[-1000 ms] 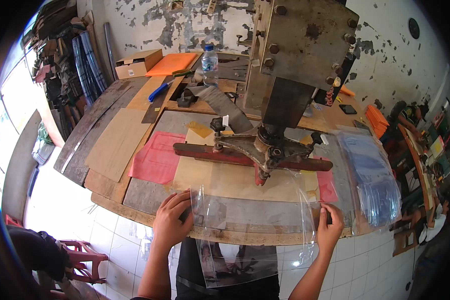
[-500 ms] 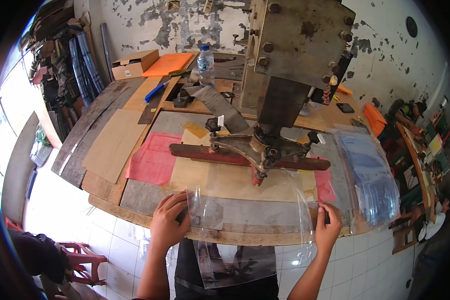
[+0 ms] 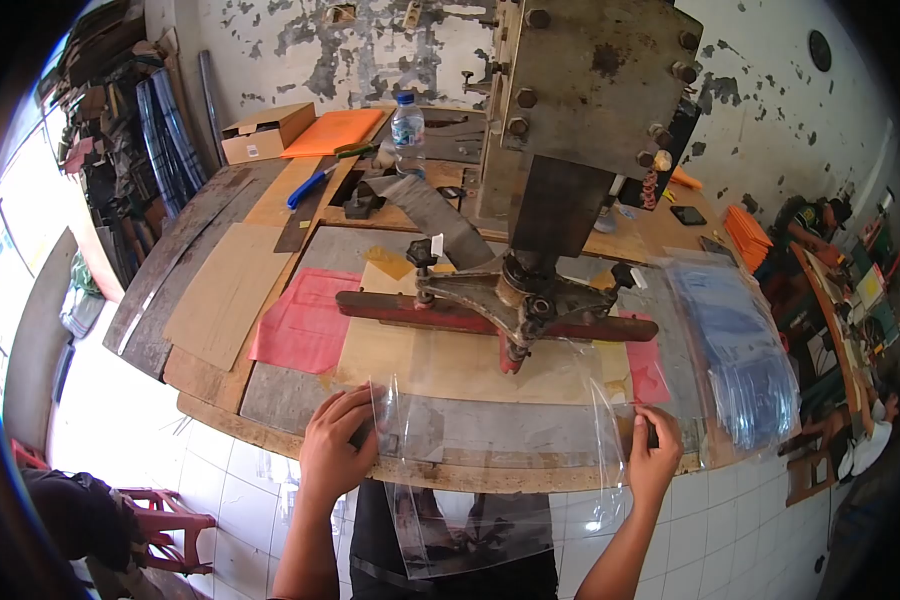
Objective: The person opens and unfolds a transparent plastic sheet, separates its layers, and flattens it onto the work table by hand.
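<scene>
A clear plastic sheet [image 3: 475, 535] lies across the front of the machine bed, its far part under the machine's press bar [image 3: 570, 328] and its near part hanging over the table edge. My left hand [image 3: 338, 440] is closed at the sheet's left edge, fingers curled around it. At the opposite edge, my right hand [image 3: 655, 450] pinches the sheet between thumb and fingers. Beneath the bar are a tan sheet [image 3: 420, 375] and a pink sheet [image 3: 305, 318]. Whether the bar presses on the plastic cannot be made out.
To the right lies a stack of clear bluish plastic [image 3: 745, 350]. Behind stand a water bottle [image 3: 407, 135], a blue cutter [image 3: 310, 188], a cardboard box [image 3: 267, 133] and an orange folder [image 3: 332, 133]. A red stool [image 3: 170, 525] stands at lower left. Another person [image 3: 815, 225] sits at far right.
Both hands and the plastic sheet stay in place. Only the camera view has shifted very slightly.
</scene>
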The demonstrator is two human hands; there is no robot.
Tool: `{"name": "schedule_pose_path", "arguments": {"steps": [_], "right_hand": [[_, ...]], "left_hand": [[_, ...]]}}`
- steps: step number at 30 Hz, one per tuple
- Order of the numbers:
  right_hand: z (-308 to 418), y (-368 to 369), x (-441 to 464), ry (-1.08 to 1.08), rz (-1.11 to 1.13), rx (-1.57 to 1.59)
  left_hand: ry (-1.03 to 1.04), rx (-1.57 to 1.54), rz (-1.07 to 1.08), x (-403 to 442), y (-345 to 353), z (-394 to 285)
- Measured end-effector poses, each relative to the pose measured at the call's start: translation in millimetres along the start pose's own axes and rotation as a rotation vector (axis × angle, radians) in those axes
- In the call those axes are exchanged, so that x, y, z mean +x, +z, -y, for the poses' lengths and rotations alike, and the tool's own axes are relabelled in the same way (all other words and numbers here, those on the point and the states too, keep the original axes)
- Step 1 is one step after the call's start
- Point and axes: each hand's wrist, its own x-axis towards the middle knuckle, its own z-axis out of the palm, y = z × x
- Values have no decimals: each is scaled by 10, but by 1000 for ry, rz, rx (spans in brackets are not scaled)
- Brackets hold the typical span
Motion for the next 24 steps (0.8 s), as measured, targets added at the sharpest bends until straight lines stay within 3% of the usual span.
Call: {"name": "schedule_pose_path", "arguments": {"steps": [24], "right_hand": [[-59,5,-23,-21,-5,-18]], "left_hand": [[13,-5,-31,-26,-10,1]]}}
